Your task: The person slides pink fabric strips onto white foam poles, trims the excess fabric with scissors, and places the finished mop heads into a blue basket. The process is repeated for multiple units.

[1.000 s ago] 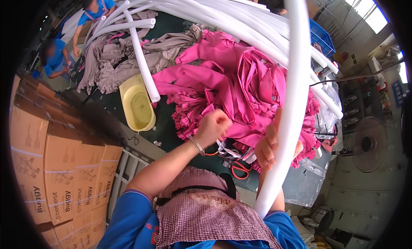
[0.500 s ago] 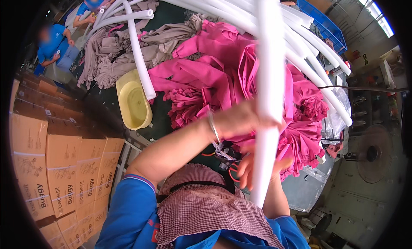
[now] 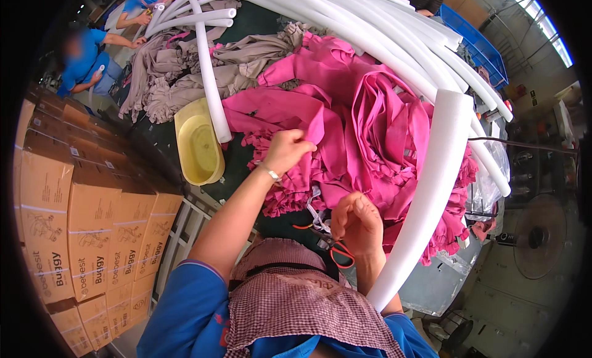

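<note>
My left hand (image 3: 288, 153) pinches the edge of a pink fabric piece (image 3: 271, 108) on the large heap of pink cloth. Lower and to the right, my right hand (image 3: 359, 225) is raised with its fingers loosely bent, thumb apart, and nothing visible in them. A thick white foam tube (image 3: 425, 201) stands tilted beside my right forearm, its lower end near my apron. Red-handled scissors (image 3: 342, 254) are close to my right wrist; whether they touch it, I cannot tell. White strips of material (image 3: 317, 213) lie between my hands.
A yellow plastic tub (image 3: 200, 142) sits left of the pink heap, near another foam tube (image 3: 209, 80). Grey-beige fabric (image 3: 179, 90) lies behind. Many long white tubes (image 3: 370, 25) arch across the back. Stacked cartons (image 3: 92, 234) rise at left. Co-workers (image 3: 89, 62) are at far left.
My left hand has let go of the foam tube and moved left onto the pink fabric. The tube now leans to the right, its top lower. My right hand's fingers have bent.
</note>
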The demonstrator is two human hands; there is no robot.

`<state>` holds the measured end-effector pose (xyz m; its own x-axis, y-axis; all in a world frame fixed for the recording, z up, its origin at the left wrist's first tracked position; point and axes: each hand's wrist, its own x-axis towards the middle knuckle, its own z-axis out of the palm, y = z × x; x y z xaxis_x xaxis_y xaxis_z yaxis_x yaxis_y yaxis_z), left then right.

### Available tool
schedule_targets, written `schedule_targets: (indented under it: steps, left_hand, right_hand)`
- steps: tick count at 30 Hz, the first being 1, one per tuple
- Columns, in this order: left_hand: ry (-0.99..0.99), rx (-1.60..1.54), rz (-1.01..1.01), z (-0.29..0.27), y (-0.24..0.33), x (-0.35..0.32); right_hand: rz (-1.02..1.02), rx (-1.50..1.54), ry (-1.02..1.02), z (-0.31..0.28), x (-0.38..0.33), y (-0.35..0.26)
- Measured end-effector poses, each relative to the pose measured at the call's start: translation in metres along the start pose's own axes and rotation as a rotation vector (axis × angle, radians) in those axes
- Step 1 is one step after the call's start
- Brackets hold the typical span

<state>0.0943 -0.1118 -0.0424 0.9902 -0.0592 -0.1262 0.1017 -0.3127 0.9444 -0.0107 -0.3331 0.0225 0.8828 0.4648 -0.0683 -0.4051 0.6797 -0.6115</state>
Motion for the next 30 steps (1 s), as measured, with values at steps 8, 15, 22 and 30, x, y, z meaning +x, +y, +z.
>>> schedule_targets:
  steps: [8, 15, 22, 30]
  left_hand:
    - [-0.314, -1.277, -0.298, -0.016, 0.03, -0.077]
    - [-0.214, -1.326, -0.265, -0.003, 0.021, -0.106]
    - [-0.049, -1.264, -0.187, -0.023, 0.013, -0.124]
    - [0.468, -0.608, 0.034, -0.021, -0.01, -0.127]
  right_hand:
    - [-0.056, -0.743, 0.227, 0.003, 0.045, 0.047]
    - [0.011, -0.831, 0.231, 0.026, 0.037, 0.072]
    - [0.015, -0.29, 0.253, 0.026, 0.029, 0.082]
    - [0.435, -0.156, 0.096, 0.035, 0.019, 0.091]
